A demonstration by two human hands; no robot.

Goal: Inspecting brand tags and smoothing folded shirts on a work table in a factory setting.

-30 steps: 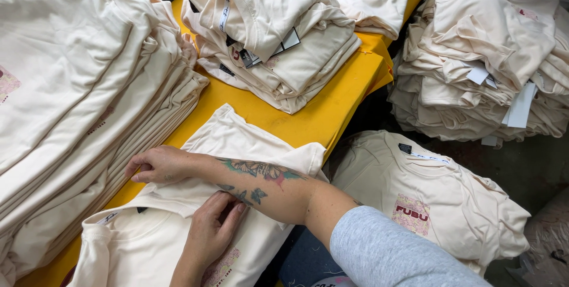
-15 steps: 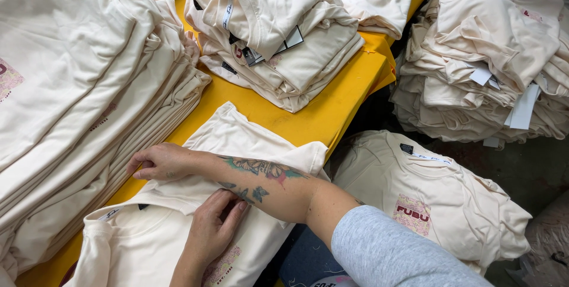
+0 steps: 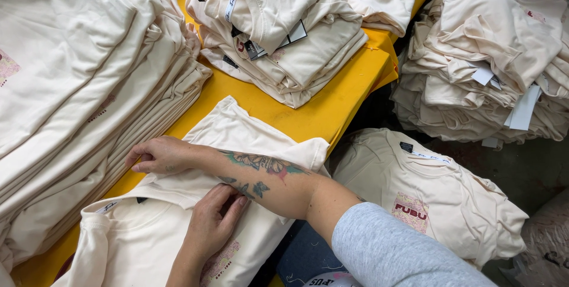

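A cream T-shirt [image 3: 178, 245] lies on the yellow table [image 3: 308, 115], its lower half folded up over the body. My right hand [image 3: 157, 155] reaches across from the right on a tattooed forearm with a grey sleeve. Its fingers are curled on the folded fabric at the shirt's left edge. My left hand [image 3: 213, 222] comes up from the bottom. It lies flat on the shirt's chest just below the fold, with its fingertips tucked under my right forearm. A small pink print on the shirt shows beside my left wrist.
A tall stack of flat cream shirts [image 3: 71, 85] fills the left. A pile of folded shirts with tags [image 3: 278, 32] sits at the table's far end. Off the table's right edge lie a loose printed shirt [image 3: 427, 198] and a heap of shirts [image 3: 492, 56].
Both hands stay in place on the shirt. Only the view has shifted a little.
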